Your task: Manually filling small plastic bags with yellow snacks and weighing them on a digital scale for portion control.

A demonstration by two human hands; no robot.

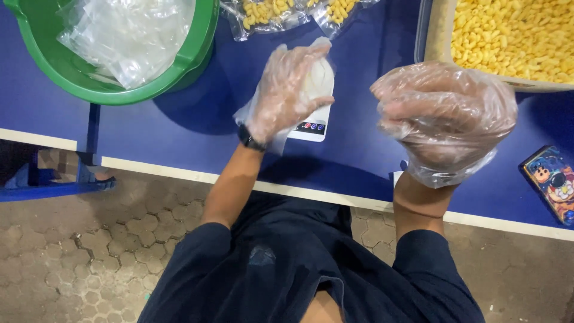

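Observation:
Both my hands wear loose clear plastic gloves. My left hand (286, 90) reaches over a small white kitchen scale (312, 128) on the blue table (179, 128), its fingers closed around a small clear plastic bag (321, 66) that rests on the scale's platform. A dark watch sits on that wrist. My right hand (443, 113) hovers above the table to the right of the scale, fingers curled inward. I see nothing inside it. It is just in front of a tub of yellow pasta-shaped pieces (514, 36).
A green basin (197, 57) holding several empty clear bags (128, 36) stands at the far left. Filled bags of yellow pieces (266, 13) lie behind the scale. A phone in a cartoon case (553, 182) lies by the right edge. A blue stool (54, 185) stands lower left.

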